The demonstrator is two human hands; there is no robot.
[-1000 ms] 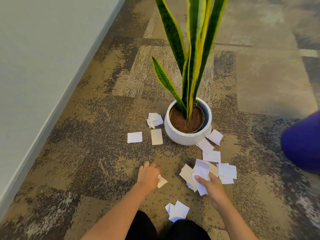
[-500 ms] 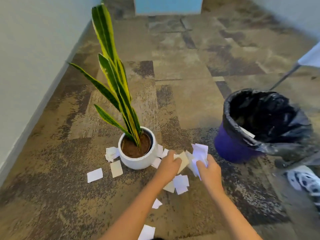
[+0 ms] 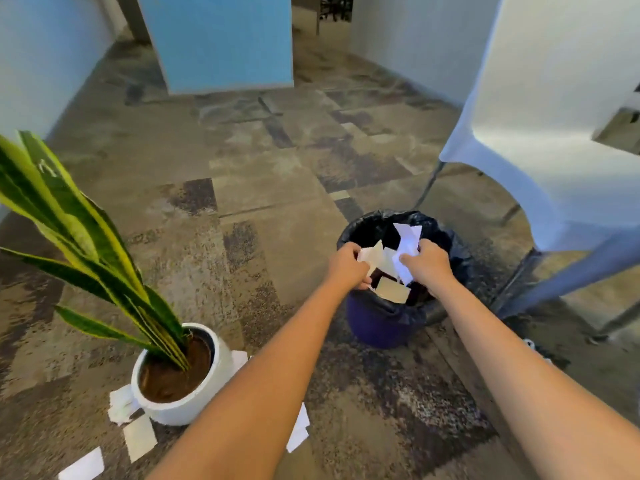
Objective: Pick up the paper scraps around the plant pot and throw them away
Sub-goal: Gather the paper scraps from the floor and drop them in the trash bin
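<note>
Both my hands hover over the purple bin (image 3: 377, 323) lined with a black bag. My left hand (image 3: 346, 266) grips a beige paper scrap (image 3: 372, 256). My right hand (image 3: 427, 263) grips a bunch of white paper scraps (image 3: 407, 244). Another beige scrap (image 3: 393, 291) shows inside the bin below my hands. The white plant pot (image 3: 194, 407) with a snake plant stands at lower left. Several white scraps (image 3: 140, 441) lie on the carpet around the pot, some hidden by my left arm.
A white chair (image 3: 554, 150) with metal legs stands right of the bin. A blue panel (image 3: 221, 43) stands at the far end. A wall runs along the left. Patterned carpet covers the floor.
Both hands lifted from the floor beside the pot, carrying scraps rightward, and now hold them over the bin. My view swung right and up, away from the pot.
</note>
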